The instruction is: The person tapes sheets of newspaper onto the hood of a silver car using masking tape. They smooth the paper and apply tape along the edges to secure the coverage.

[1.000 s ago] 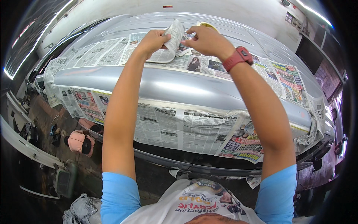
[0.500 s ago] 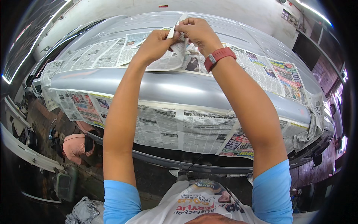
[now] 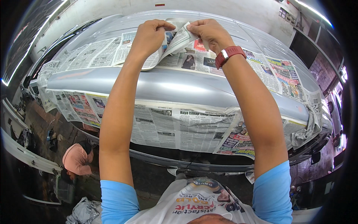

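Observation:
Both arms reach forward over a silver vehicle's roof edge (image 3: 167, 80). Between my hands a newspaper sheet (image 3: 178, 44) is lifted, one corner folded up and over. My right hand (image 3: 212, 33), with a red watch on the wrist, pinches that raised corner between thumb and fingers. My left hand (image 3: 150, 36) is closed at the sheet's other side, its fingers curled at the far edge; part of its grip is hidden. Under the lifted sheet lie flat newspapers (image 3: 194, 61) on the roof.
More newspapers (image 3: 156, 123) hang down the vehicle's near side, leaving a bare silver strip above. At lower left a person in a pink shirt (image 3: 77, 159) bends down beside a pale panel. Crumpled grey sheeting (image 3: 86, 212) lies near my left elbow.
My hands have drawn apart, the right moving right with the sheet's corner, so the sheet opens between them. The person in pink has shifted slightly downward.

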The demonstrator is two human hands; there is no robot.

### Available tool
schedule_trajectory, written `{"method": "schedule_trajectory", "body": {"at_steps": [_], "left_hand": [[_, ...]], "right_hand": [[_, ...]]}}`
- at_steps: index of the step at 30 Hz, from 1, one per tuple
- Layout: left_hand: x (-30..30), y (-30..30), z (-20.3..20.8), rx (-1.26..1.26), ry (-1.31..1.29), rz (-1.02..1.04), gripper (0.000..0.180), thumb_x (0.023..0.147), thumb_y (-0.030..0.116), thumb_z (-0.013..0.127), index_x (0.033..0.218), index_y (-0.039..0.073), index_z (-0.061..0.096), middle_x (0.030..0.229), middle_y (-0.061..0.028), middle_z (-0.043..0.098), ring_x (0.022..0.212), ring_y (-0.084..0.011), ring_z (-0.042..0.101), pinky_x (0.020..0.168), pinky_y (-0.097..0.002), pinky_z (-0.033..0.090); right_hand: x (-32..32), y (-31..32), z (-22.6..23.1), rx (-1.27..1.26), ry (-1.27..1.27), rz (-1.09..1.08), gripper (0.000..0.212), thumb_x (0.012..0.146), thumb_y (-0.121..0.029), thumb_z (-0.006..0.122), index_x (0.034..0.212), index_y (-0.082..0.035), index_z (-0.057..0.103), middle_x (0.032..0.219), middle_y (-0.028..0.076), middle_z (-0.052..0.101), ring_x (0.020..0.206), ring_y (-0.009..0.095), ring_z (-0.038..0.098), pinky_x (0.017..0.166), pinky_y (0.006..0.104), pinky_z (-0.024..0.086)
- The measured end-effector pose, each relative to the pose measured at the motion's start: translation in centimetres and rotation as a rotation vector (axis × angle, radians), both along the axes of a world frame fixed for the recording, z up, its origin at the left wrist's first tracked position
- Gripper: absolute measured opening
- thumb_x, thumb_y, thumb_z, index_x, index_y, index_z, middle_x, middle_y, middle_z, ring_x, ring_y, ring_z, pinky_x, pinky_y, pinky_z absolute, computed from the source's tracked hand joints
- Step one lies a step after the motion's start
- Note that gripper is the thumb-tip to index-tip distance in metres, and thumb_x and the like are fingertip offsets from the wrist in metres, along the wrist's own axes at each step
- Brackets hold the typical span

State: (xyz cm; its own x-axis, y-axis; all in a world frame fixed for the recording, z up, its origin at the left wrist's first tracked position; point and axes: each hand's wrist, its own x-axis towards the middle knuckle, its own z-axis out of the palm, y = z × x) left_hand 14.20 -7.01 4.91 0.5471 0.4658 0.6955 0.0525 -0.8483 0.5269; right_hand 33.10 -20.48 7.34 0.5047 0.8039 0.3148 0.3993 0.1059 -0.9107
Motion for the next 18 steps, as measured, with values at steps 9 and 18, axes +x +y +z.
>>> {"method": "schedule_trajectory", "body": {"at_steps": [9, 18], "left_hand": [[1.5, -4.2, 1.4, 0.217, 0.091, -0.014, 0.064, 0.090, 0.056, 0.086, 0.124, 0.001, 0.084, 0.124, -0.0212, 0.081, 0.116, -0.0383, 0.078, 0.104, -0.0455, 0.060], [0.9, -3.4, 1.9, -0.014, 0.163, -0.070, 0.065, 0.098, 0.053, 0.082, 0.139, 0.002, 0.078, 0.127, -0.0180, 0.080, 0.119, -0.0326, 0.075, 0.105, -0.0461, 0.056]], "right_hand": [[0.8, -0.5, 0.7, 0.004, -0.111, 0.028, 0.048, 0.100, -0.046, 0.089, 0.105, 0.000, 0.078, 0.084, 0.003, 0.071, 0.077, 0.010, 0.065, 0.059, 0.0255, 0.046], [0.2, -2.2, 1.7, 0.127, 0.029, 0.283, 0.045, 0.102, -0.033, 0.087, 0.129, 0.002, 0.077, 0.103, 0.007, 0.078, 0.088, 0.013, 0.074, 0.070, 0.0255, 0.054]]}}
